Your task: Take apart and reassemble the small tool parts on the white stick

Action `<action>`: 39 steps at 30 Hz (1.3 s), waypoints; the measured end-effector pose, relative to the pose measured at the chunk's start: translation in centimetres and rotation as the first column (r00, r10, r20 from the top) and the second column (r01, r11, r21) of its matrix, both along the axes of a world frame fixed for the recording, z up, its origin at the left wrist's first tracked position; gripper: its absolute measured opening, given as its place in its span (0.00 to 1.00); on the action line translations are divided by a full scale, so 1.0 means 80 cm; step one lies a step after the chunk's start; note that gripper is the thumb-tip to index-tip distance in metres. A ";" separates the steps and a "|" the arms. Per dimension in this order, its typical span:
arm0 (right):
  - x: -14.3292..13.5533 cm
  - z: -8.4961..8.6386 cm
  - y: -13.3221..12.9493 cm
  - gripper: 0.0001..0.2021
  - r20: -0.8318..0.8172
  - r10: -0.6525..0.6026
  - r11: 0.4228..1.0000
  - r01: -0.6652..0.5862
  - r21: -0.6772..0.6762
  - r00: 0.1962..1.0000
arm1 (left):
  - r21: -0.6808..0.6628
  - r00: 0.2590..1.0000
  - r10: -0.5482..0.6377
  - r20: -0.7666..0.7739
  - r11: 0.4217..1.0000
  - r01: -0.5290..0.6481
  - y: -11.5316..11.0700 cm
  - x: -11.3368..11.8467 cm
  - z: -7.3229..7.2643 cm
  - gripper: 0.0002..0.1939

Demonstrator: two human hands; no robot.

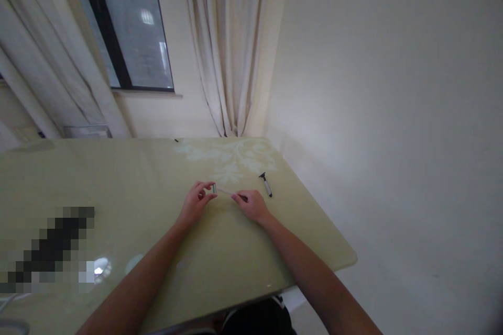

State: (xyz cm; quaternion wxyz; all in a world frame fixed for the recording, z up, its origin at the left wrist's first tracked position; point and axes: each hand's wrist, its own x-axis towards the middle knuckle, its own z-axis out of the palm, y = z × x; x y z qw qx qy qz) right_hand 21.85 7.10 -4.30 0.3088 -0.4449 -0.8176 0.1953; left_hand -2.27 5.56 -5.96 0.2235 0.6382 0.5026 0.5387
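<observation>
Near the middle of the table, my left hand (196,201) pinches a small razor head (214,188) with a green strip between thumb and fingers. Just to its right, my right hand (251,204) is closed on a slim, pale stick-like piece (225,190) that points left toward the razor head. Whether the two pieces touch is too small to tell. A dark end shows at my right fingers. Beyond my right hand lies a razor (267,186) with a grey and black handle, its head toward the far edge.
The glossy pale green table (220,251) has its right edge near the wall. At the left is a pixelated dark object (55,243), with a pale cable (11,303) below it. A tiny black piece (176,140) lies at the far edge.
</observation>
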 end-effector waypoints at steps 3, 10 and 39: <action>0.001 -0.001 0.000 0.22 -0.021 0.074 0.997 -0.074 0.004 0.997 | 0.001 1.000 -0.009 -0.005 1.000 0.009 0.000 0.001 -0.001 0.17; 0.000 0.001 -0.002 0.23 0.000 0.040 0.999 -0.040 0.033 0.999 | 0.002 1.000 -0.004 -0.003 1.000 0.004 0.000 0.003 0.001 0.17; -0.003 0.008 -0.005 0.25 0.022 -0.023 0.999 0.022 0.040 1.000 | 0.005 1.000 -0.004 -0.013 1.000 0.004 -0.003 0.003 0.005 0.18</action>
